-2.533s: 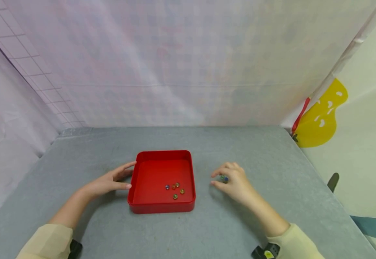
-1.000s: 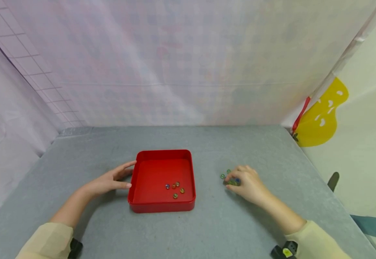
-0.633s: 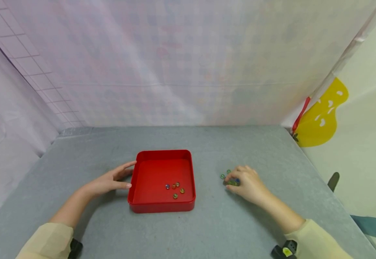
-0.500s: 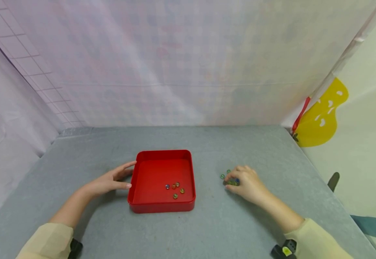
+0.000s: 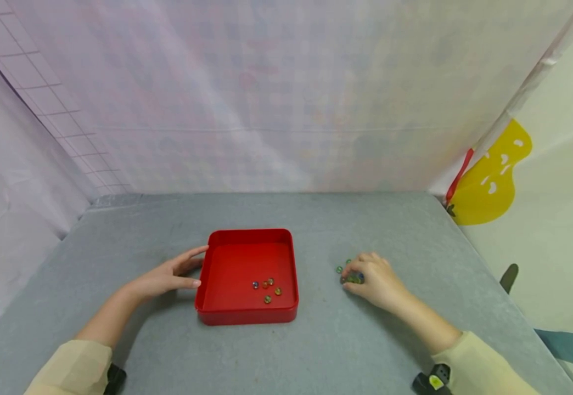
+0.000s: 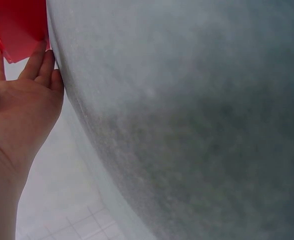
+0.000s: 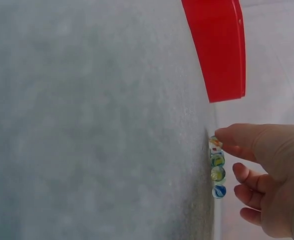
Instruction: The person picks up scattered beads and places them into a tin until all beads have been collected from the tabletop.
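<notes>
In the head view, my left hand (image 5: 168,276) rests its thumb and fingertips, fairly straight, against the left wall of a red square tray (image 5: 247,316). The left wrist view also has these fingers at the red wall (image 6: 22,30). Several glass marbles (image 5: 267,299) lie inside the tray, toward its front right. To the right of the tray, my right hand (image 5: 372,280) bends low over a cluster of marbles on the table. Thumb and index finger pinch an orange-streaked marble (image 7: 215,144). Yellow, green and blue marbles (image 7: 218,174) sit partly beneath the palm.
Two green marbles (image 5: 339,269) lie just beyond the right fingertips. The grey tabletop (image 5: 247,362) runs back to a pale hanging sheet (image 5: 286,99). At the right, a white cloth (image 5: 553,236) with a yellow pattern borders the table edge.
From 2.5 seconds ago, my right hand has shifted right, away from the tray, uncovering green marbles. Over the last second it has stayed nearly still. My left hand has not moved.
</notes>
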{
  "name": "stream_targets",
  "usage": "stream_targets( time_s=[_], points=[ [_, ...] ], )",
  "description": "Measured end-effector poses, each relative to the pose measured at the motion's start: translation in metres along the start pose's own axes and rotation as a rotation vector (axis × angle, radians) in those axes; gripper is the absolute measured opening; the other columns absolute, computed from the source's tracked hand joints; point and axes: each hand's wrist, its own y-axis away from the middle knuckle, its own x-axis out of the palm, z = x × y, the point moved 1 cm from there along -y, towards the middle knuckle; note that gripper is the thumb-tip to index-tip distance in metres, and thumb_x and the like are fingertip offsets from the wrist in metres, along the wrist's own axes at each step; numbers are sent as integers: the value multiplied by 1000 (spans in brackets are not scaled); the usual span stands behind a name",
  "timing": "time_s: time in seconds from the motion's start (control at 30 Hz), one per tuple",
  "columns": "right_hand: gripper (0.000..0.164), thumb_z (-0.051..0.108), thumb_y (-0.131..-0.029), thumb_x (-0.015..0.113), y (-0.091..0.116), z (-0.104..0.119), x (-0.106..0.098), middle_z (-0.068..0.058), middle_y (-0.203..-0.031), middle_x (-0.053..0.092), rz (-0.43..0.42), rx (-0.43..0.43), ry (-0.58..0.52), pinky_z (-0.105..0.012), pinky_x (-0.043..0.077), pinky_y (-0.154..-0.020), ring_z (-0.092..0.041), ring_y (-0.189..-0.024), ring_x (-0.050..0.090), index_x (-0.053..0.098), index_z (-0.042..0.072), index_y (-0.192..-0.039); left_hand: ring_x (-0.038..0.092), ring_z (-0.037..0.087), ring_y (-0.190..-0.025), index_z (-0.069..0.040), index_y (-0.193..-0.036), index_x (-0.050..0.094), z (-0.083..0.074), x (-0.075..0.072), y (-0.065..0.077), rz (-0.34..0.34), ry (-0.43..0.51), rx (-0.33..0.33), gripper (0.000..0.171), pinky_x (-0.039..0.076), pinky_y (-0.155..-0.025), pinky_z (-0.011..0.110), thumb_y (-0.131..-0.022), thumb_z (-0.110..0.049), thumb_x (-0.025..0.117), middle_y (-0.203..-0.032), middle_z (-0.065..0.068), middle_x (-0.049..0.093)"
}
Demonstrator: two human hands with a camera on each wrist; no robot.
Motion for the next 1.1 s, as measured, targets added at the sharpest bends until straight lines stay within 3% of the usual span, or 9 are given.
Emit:
stream_targets(
  time_s=[1.1],
  points=[
    [14, 19, -74, 83, 3, 3, -4, 7, -87, 59, -9, -6, -40, -39, 35, -76, -17, -82, 48, 72, 23, -81, 19, 42, -139, -15, -154, 18, 1, 0, 0, 7, 5, 10, 77, 36, -99, 55, -92, -15, 64, -154, 22, 21]
  ],
)
